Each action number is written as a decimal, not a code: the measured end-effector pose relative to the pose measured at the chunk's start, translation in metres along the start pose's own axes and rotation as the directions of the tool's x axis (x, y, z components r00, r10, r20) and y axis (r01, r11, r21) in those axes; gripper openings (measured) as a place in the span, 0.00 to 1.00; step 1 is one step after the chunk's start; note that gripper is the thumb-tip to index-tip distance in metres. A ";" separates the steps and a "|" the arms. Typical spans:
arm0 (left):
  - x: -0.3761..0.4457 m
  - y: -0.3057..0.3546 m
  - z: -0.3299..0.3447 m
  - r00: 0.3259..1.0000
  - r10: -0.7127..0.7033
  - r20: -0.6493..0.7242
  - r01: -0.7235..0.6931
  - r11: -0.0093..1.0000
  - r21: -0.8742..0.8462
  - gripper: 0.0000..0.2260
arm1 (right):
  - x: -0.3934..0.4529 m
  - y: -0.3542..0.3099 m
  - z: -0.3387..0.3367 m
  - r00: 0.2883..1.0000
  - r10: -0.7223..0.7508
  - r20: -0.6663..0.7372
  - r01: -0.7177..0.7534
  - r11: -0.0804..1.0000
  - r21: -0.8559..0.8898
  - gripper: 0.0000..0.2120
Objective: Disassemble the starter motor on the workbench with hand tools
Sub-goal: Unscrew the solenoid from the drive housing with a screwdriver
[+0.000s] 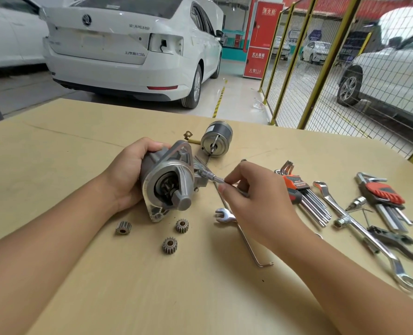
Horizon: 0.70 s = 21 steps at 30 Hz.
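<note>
Pale wooden workbench (224, 298) in a garage – a white car (133, 49) and a yellow mesh fence (321, 68) stand beyond it. My left hand (128, 175) grips the starter motor (169, 180) on the bench; my right hand (253, 189) pinches a screwdriver (215, 178) at its side – my fingers hide the handle

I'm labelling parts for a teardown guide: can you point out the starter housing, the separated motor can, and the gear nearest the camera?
starter housing (169, 180), head view: on the round nose face around the pinion.
motor can (216, 141), head view: on its shiny end face.
nearest gear (169, 245), head view: on its toothed top face.
</note>
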<state>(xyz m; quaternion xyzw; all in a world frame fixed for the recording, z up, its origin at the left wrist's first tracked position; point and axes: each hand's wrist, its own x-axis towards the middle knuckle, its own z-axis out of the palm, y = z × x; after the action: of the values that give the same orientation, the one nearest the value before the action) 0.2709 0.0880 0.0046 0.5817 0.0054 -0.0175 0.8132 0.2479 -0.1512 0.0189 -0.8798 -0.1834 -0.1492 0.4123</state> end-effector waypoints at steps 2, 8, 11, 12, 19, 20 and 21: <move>0.000 0.000 0.000 1.000 -0.003 0.014 0.003 1.000 0.008 0.11 | 0.002 0.001 0.001 1.000 -0.007 0.019 0.007 1.000 0.000 0.09; -0.001 0.001 0.004 1.000 0.016 0.013 -0.016 0.999 0.043 0.11 | 0.007 -0.001 -0.002 0.996 0.048 0.077 -0.045 0.998 -0.031 0.07; -0.001 -0.001 0.009 0.999 0.041 -0.025 -0.039 0.997 0.059 0.12 | 0.011 -0.002 -0.004 0.917 0.290 0.273 -0.334 0.933 0.132 0.11; 0.000 -0.002 0.010 0.998 0.053 -0.036 -0.050 0.997 0.065 0.12 | 0.012 -0.004 -0.006 0.847 0.381 0.372 -0.480 0.848 0.224 0.13; -0.001 -0.002 0.014 0.997 0.040 -0.067 -0.036 0.998 0.055 0.12 | 0.024 -0.012 -0.016 0.610 0.440 0.660 -0.755 0.575 0.315 0.13; 0.000 -0.002 0.015 0.996 0.043 -0.072 -0.038 0.997 0.065 0.11 | 0.023 -0.012 -0.015 0.629 0.451 0.633 -0.740 0.596 0.312 0.13; 0.000 -0.002 0.016 0.996 0.046 -0.082 -0.040 0.996 0.078 0.11 | 0.022 -0.013 -0.013 0.654 0.463 0.599 -0.720 0.623 0.305 0.13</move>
<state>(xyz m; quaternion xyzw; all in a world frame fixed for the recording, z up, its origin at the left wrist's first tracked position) 0.2704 0.0719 0.0077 0.6125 0.0261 0.0242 0.7897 0.2608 -0.1492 0.0444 -0.7511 0.0016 0.2706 0.6022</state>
